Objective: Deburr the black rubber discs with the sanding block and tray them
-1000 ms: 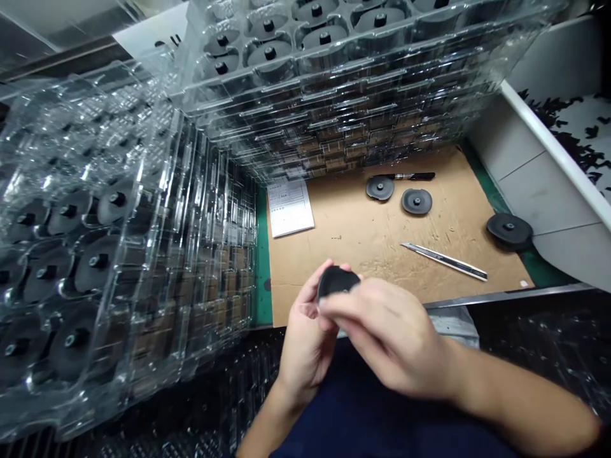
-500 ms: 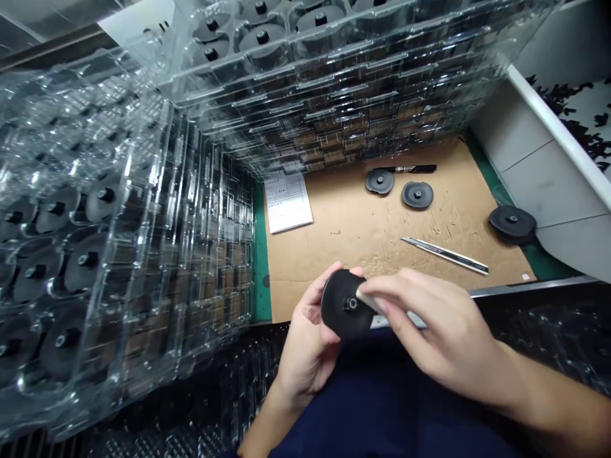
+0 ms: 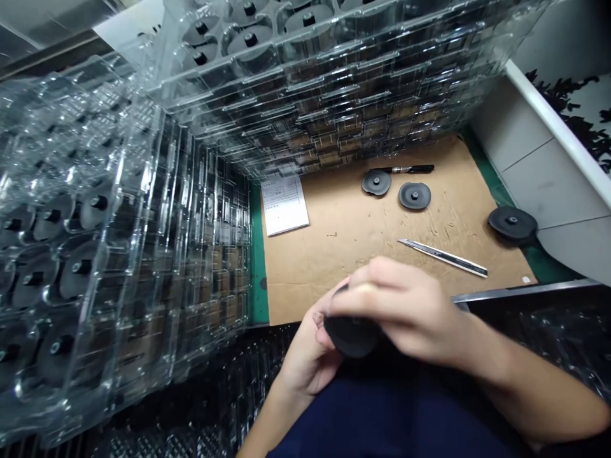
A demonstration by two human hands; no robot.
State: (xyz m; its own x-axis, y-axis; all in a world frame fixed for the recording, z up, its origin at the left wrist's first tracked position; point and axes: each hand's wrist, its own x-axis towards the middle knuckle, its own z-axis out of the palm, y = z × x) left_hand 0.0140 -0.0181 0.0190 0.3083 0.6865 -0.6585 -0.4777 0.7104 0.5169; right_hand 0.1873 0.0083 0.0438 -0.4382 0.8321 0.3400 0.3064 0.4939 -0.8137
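We have just turned the black disc (image 3: 352,337): its flat face and central hub no longer show, and it now sits nearly edge-on, low between our hands, above our navy lap. Our left hand (image 3: 305,359) cradles it from beneath, while our right hand (image 3: 405,308) has come over the top. The right fingers (image 3: 377,277) are pressed together and appear to pinch the upper rim, though blur and the hand itself hide the exact contact. Beyond them, the cardboard (image 3: 344,254) carries two more discs (image 3: 414,195), a marker (image 3: 405,169), a knife (image 3: 443,259) and a paper sheet (image 3: 284,205). Another disc (image 3: 512,224) lies further right, by the cardboard's edge. Clear trays (image 3: 305,83) of discs stand stacked ahead and to our left.
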